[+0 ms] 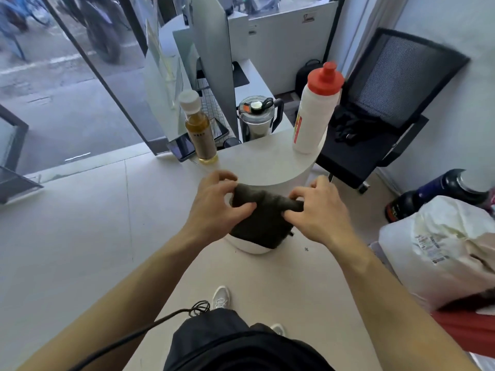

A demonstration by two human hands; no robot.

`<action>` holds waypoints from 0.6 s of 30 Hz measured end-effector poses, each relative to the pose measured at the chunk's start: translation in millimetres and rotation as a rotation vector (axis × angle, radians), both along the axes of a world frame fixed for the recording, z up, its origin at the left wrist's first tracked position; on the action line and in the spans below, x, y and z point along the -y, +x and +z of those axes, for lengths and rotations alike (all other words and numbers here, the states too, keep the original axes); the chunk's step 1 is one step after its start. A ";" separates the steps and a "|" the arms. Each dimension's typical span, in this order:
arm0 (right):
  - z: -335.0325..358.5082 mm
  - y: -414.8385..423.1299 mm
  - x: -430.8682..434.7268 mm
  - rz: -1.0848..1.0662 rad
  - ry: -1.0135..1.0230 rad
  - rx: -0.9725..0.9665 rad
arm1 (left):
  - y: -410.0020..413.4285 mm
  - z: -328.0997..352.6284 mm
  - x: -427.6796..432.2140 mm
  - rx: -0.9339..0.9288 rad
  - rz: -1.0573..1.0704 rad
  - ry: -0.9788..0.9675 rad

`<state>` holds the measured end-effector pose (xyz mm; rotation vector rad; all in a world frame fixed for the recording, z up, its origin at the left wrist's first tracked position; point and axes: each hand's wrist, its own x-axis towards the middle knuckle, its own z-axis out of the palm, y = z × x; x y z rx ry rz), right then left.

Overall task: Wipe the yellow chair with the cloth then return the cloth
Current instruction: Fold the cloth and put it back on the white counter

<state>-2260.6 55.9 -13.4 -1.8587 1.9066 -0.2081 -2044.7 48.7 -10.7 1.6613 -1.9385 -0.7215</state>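
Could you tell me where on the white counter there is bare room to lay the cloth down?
The rounded near end of the white counter is bare: between the amber bottle and the red-capped white bottle, in front of the lidded tumbler. Its far side is crowded with those three and a phone.

Cloth [258, 215] dark, matt, fuzzy; counter [267, 162] smooth matt white; bottle [312, 116] glossy plastic.

Bright daylight pours through the tall glass door [67, 103] at upper left, leaving only soft, faint shadows on the pale tiled floor [80, 223]. Wide-angle curvature bends the frame's edges, and the view outdoors is blurred.
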 end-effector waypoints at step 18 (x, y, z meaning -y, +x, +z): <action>-48.9 34.7 118.4 -0.446 0.015 0.973 | -10.1 -45.2 113.1 -0.552 0.245 0.346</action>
